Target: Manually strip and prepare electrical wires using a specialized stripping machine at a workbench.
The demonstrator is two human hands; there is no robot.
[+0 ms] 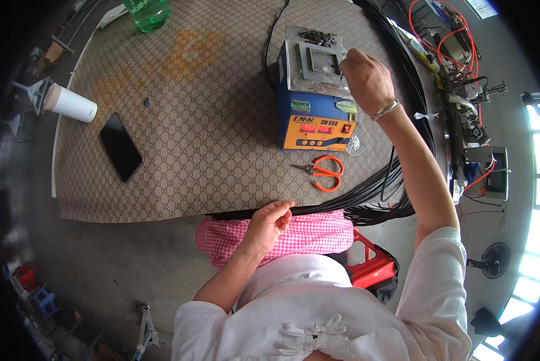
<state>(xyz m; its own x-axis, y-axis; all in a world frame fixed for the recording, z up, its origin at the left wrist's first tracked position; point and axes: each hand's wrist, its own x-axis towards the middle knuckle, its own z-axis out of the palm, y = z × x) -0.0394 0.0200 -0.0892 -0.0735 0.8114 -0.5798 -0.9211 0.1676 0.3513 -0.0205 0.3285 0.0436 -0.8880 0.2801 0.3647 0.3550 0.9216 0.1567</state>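
A blue solder pot (286,114) with an orange front panel and lit red displays stands on the patterned table. Its metal top carries a square well (324,62), with dark scraps (318,38) heaped behind it. At the right rim of that top is my right hand (366,77), its fingers closed; what they hold, if anything, is hidden. My left hand (271,224) is pinched shut at the table's front edge, beside a bundle of black cables (369,188). Whether a cable is between those fingertips is unclear. Orange-handled scissors (336,174) lie in front of the pot.
A black phone (121,146), a white cup (71,103) and a green bottle (149,13) occupy the table's left side. By the pot's right front corner lies a small clear dish (356,144). Black cables curve along the right edge. A red stool (371,265) is beside me.
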